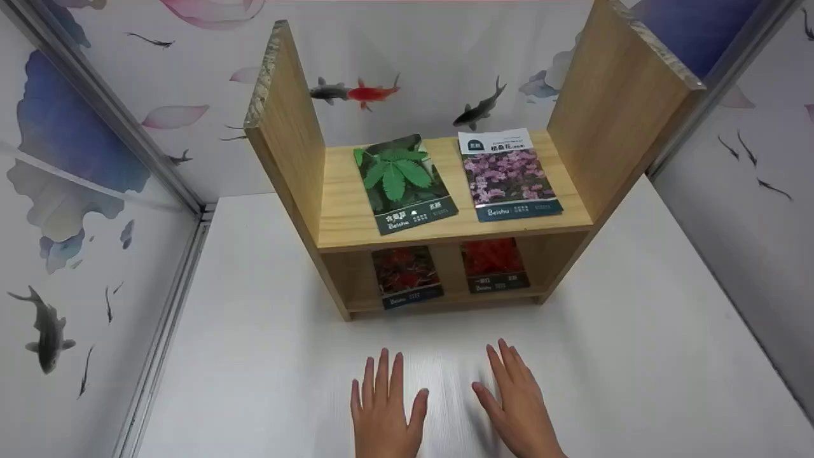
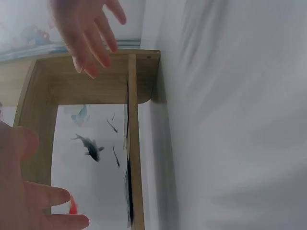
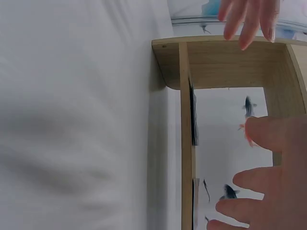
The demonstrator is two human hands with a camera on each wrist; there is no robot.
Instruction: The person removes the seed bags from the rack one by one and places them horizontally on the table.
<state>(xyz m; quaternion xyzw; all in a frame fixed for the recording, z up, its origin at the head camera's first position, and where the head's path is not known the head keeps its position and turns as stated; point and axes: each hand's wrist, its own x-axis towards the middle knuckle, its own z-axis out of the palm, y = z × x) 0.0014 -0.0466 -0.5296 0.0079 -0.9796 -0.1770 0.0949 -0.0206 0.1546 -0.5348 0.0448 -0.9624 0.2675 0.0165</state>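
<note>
Both hands hold nothing, fingers spread, in front of a two-level wooden shelf [image 1: 455, 236]. My left hand [image 1: 386, 407] points toward the shelf's left half, thumb out to the side. To its right is my right hand [image 1: 518, 404], its fingers straight and slightly angled left. On the upper board lie a seed packet with a green leaf [image 1: 406, 181] and one with pink-purple flowers [image 1: 509, 175]. The lower board carries a packet with dark red flowers [image 1: 407, 277] at left and a bright red one [image 1: 495, 266] at right, their top ends partly hidden by the board above.
The shelf stands on a white table [image 1: 254, 356], its two side panels rising above the upper board. White walls printed with fish and petals [image 1: 76, 254] enclose the table at the back, left and right. A metal rail [image 1: 168, 318] runs along the left edge.
</note>
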